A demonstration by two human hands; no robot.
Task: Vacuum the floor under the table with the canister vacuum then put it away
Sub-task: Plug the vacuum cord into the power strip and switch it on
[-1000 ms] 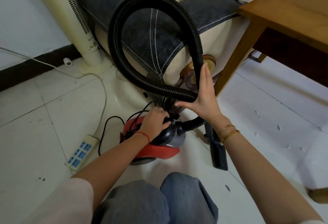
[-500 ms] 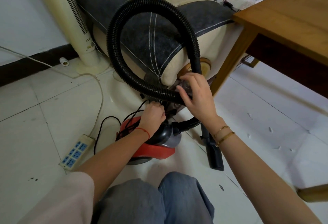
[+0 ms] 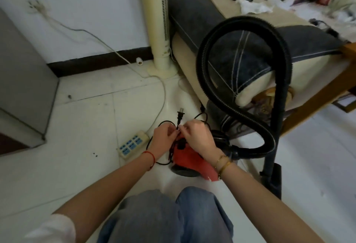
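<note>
**Hands leave the hose for the cord**

A moment ago the right hand point(image 3: 199, 136) steadied the hose point(image 3: 217, 88); now both hands meet over the red canister vacuum point(image 3: 189, 158). The left hand point(image 3: 165, 136) and the right pinch the black power cord point(image 3: 154, 142) just below its plug point(image 3: 180, 116), which points up, unplugged. That looks like unbundling the cord for the power strip point(image 3: 133, 143) just beside (vacuuming not yet begun).

The vacuum sits on pale floor tiles point(image 3: 86, 127), near the sofa point(image 3: 221, 36), a tower fan point(image 3: 159, 21) and the wooden table point(image 3: 348, 50).
</note>
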